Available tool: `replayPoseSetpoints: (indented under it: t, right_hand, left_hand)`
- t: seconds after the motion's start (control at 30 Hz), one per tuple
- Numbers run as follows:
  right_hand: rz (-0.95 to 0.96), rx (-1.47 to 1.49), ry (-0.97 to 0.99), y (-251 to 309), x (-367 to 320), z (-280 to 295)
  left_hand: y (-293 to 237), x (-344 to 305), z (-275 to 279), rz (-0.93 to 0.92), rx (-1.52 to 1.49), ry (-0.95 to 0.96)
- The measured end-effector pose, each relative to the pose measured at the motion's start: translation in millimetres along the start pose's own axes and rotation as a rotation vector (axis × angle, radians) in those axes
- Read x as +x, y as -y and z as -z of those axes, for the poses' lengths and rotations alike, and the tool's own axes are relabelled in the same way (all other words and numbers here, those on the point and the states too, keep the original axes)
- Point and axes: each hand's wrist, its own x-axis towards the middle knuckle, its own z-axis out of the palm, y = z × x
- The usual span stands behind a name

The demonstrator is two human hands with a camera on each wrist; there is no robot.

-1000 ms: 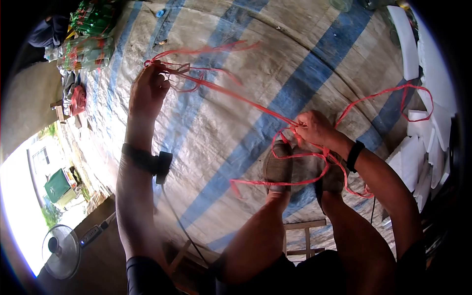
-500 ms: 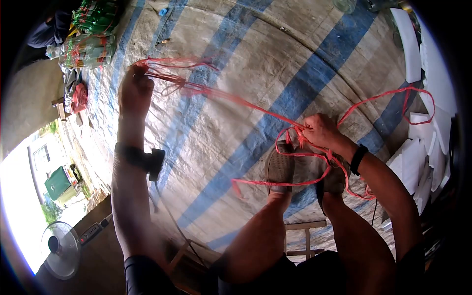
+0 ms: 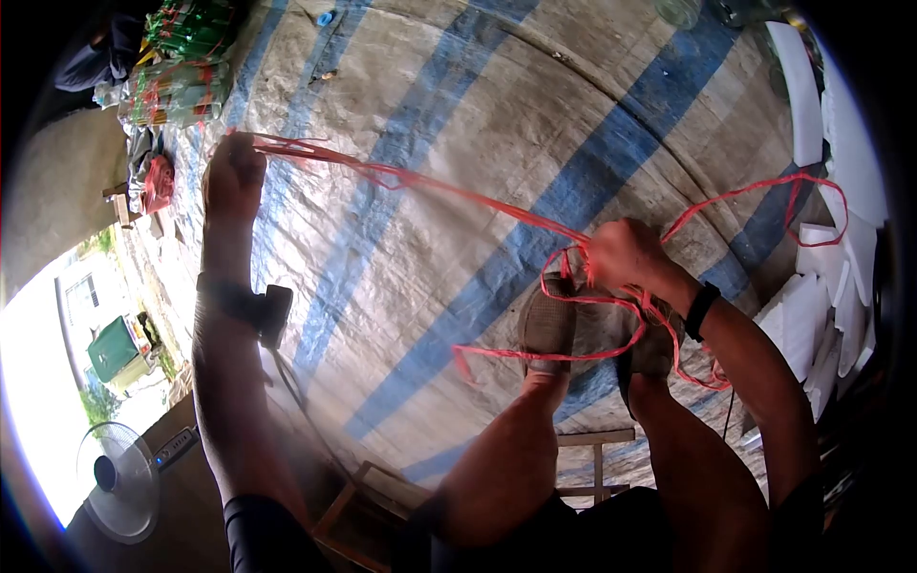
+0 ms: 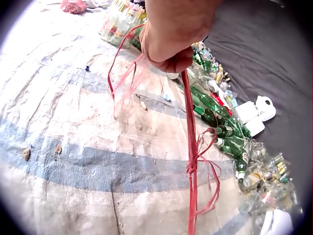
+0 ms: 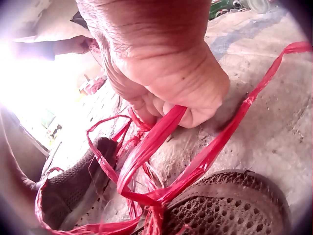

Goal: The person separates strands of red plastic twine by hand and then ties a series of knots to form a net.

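Observation:
A red plastic twine runs taut between the two hands across the head view. At the left, my left hand grips one end, fingers curled round it; its wrist view shows the twine hanging from the fist, with a knot and small loops partway along. My right hand holds the other end just above the shoes, fist closed round the strands. In the right wrist view the flat red twine comes out from under the curled fingers of that hand, and loose loops lie over the shoes.
Brown mesh shoes stand on the blue-striped tarp. White foam pieces are piled at right. Bundled bottles stand at upper left, and many green bottles lie along the tarp's edge. A fan is at lower left.
My left hand has moved left and slightly down in the head view, drawing the twine straighter; its loose ends have pulled in. My right hand has shifted only slightly right.

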Motion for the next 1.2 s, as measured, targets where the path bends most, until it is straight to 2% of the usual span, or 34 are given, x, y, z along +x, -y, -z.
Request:
replayPoseSetpoints:
  t: [0.07,0.13,0.17,0.2,0.27,0.33,0.4,0.47,0.57,0.63,0.67,0.73,0.77,0.83,0.87,0.93,0.97,1.0,1.07,1.13,1.2]
  right_hand:
    - [-0.001,-0.008,-0.007,-4.6,2.1,-2.4]
    - [0.023,0.025,0.022,-12.3,5.1,-5.0]
    - [0.022,0.025,0.021,-8.2,5.2,0.9]
    - [0.050,0.037,0.041,-0.6,4.4,11.1]
    - [0.079,0.049,0.062,2.0,2.3,11.0]
    - [0.025,0.026,-0.069,-9.8,2.5,-4.3]
    - [0.020,0.031,-0.065,-11.0,1.1,-3.5]
    - [0.015,0.037,-0.061,-15.4,0.1,-3.8]
    - [0.012,0.126,-0.079,-13.2,-3.7,0.9]
    - [-0.169,0.120,-0.043,11.5,-6.4,28.0]
    - [-0.169,0.120,-0.042,2.9,-5.9,19.2]
    - [0.006,0.084,-0.107,-19.5,-3.9,-5.7]
    - [0.007,0.084,-0.107,-10.8,-3.4,4.3]
    - [0.332,0.019,-0.079,15.2,-2.9,37.3]
    - [0.333,0.018,-0.077,12.9,-4.2,33.1]
    - [-0.160,0.161,-0.108,7.3,-8.4,19.5]
    - [-0.159,0.161,-0.106,7.8,-8.6,20.0]
    - [-0.146,0.175,-0.082,7.0,-7.3,23.2]
    - [-0.142,0.192,-0.056,5.6,-8.8,25.4]
    - [-0.125,0.142,-0.058,5.2,-7.4,25.3]
    - [-0.146,0.133,-0.051,6.9,-8.2,25.5]
  left_hand:
    - [-6.1,1.8,9.8,0.005,0.074,0.056]
    - [-12.3,3.6,17.6,-0.271,0.982,0.023]
    - [-17.1,11.1,34.5,-0.260,0.916,0.090]
    - [-19.5,9.9,25.0,-0.259,0.916,0.091]
    - [-27.1,7.6,8.5,-0.341,1.219,0.094]
    - [-27.3,8.9,2.7,-0.344,1.192,0.101]
    - [-18.8,-1.8,-25.5,-0.090,0.716,-0.137]
    - [-16.8,-12.1,-51.6,0.028,0.676,-0.263]
    - [-15.2,-6.6,-44.1,0.068,0.647,-0.266]
    - [-11.1,-4.7,-43.0,0.067,0.628,-0.312]
    - [-9.4,-2.2,-39.6,0.067,0.628,-0.313]
    - [-5.6,3.8,-29.4,0.062,0.510,-0.287]
    - [0.0,5.7,-25.6,0.029,0.448,-0.305]
    - [2.4,8.9,-26.9,0.023,0.401,-0.318]
    - [3.6,7.7,-31.6,0.020,0.358,-0.331]
    - [11.4,0.0,-39.3,0.046,0.384,-0.314]
    - [16.2,-3.0,-45.6,0.065,0.408,-0.292]
    - [30.5,-2.2,-46.7,0.143,0.491,-0.401]
    - [67.3,-14.8,-52.0,0.153,0.649,-0.408]
    - [109.3,-26.5,-44.3,0.248,0.591,-0.413]
    - [149.3,-38.6,-49.3,0.285,0.670,-0.341]
